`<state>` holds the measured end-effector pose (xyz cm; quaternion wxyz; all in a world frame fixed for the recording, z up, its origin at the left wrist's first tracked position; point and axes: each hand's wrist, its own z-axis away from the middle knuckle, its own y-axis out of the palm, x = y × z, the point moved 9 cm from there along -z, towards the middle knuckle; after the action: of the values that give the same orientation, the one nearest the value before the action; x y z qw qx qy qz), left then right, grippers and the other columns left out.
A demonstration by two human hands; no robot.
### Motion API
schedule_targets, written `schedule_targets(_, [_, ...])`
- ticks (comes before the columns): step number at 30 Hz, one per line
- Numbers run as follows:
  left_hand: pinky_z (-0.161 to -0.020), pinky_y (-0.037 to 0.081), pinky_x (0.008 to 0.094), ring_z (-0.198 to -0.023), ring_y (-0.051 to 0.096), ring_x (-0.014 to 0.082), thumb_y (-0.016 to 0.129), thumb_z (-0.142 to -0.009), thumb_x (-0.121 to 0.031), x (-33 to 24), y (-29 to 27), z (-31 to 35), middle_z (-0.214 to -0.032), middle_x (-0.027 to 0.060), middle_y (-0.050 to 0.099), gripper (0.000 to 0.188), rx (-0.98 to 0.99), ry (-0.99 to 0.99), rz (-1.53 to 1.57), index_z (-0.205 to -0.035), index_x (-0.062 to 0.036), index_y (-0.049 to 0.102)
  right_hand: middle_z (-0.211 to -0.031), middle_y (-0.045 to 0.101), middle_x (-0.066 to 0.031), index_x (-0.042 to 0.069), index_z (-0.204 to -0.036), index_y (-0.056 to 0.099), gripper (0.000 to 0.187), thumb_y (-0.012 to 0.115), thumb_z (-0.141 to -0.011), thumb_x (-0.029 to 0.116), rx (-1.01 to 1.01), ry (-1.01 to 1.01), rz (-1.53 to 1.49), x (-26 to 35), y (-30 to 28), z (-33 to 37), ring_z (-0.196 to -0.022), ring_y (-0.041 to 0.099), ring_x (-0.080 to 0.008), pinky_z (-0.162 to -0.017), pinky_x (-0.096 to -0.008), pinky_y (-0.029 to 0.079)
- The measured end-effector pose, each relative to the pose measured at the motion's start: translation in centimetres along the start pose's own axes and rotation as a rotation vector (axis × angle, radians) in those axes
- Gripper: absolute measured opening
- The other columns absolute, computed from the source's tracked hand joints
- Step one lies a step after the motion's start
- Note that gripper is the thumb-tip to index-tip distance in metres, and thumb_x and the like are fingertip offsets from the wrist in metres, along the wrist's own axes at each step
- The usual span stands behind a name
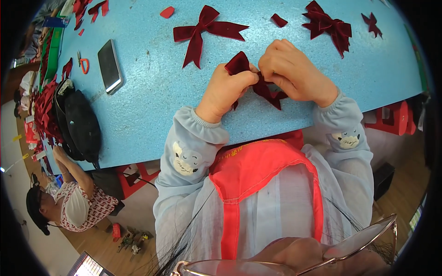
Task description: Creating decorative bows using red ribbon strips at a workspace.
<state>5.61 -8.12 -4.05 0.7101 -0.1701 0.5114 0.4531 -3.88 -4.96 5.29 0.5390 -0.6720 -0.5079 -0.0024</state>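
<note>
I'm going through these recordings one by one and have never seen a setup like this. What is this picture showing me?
There is no robot here, just a person's own bare hands. The single picture comes from a wide fisheye camera worn on the head, looking down, so edges curve and the person's glasses show below.

The left hand and right hand together hold a dark red ribbon above a blue table. Beyond them lie a long-tailed bow, a fuller bow and a smaller one. Leftward are a phone, scissors and a black bag. Another person is at the far left.
</note>
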Motion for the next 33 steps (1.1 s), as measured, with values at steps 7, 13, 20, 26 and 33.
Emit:
schedule_targets(7, [-0.045, 0.029, 0.0228, -0.049, 0.040, 0.0053, 0.061, -0.072, -0.018, 0.2, -0.6, -0.2, -0.056, -0.0033, 0.048, 0.014, 0.018, -0.004, -0.007, -0.077, -0.0054, 0.061, -0.079, 0.053, -0.0024, 0.007, -0.081, 0.053, 0.016, 0.066, -0.072, 0.005, 0.181, 0.209, -0.226, -2.1, 1.2, -0.9, -0.076, 0.050, -0.0221, -0.071, -0.0355, 0.041])
schedule_targets(13, [-0.046, 0.031, 0.0209, -0.053, 0.042, 0.0047, 0.061, -0.073, -0.016, -0.2, -0.2, 0.0, -0.061, -0.0028, 0.050, 0.013, 0.082, -0.041, 0.036, -0.079, -0.0050, 0.061, -0.086, 0.051, -0.0036, 0.006, -0.081, 0.053, 0.018, 0.068, -0.073, 0.007, 0.120, 0.146, -0.337, -2.8, 1.1, -1.0, -0.078, 0.049, -0.0224, -0.072, -0.0333, 0.041])
schedule_targets(20, [-0.046, 0.031, 0.0200, -0.055, 0.044, 0.0046, 0.061, -0.074, -0.017, -0.2, -0.4, 0.0, -0.064, -0.0020, 0.052, 0.013, 0.040, -0.102, 0.102, -0.079, -0.0047, 0.061, -0.088, 0.049, -0.0054, 0.006, -0.075, 0.049, 0.019, 0.068, -0.074, 0.009, 0.066, 0.056, -0.291, -2.7, 1.5, -0.8, -0.084, 0.047, -0.0249, -0.075, -0.0339, 0.041])
schedule_targets(26, [-0.046, 0.032, 0.0208, -0.055, 0.044, 0.0050, 0.062, -0.074, -0.018, 0.5, -0.5, 0.0, -0.065, -0.0015, 0.053, 0.014, 0.058, -0.126, 0.013, -0.080, -0.0045, 0.061, -0.089, 0.048, -0.0070, 0.006, -0.071, 0.045, 0.024, 0.065, -0.078, 0.016, 0.153, 0.123, -0.288, -3.6, 2.0, -0.3, -0.084, 0.047, -0.0238, -0.076, -0.0336, 0.039])
schedule_targets(33, [-0.047, 0.032, 0.0212, -0.055, 0.043, 0.0057, 0.063, -0.074, -0.017, 0.5, 0.5, 0.1, -0.068, -0.0005, 0.053, 0.015, 0.185, -0.117, -0.063, -0.082, -0.0037, 0.061, -0.091, 0.047, -0.0070, 0.007, -0.069, 0.042, 0.030, 0.063, -0.079, 0.026, 0.313, 0.257, -1.079, -4.7, 4.1, 0.7, -0.084, 0.045, -0.0179, -0.075, -0.0311, 0.037])
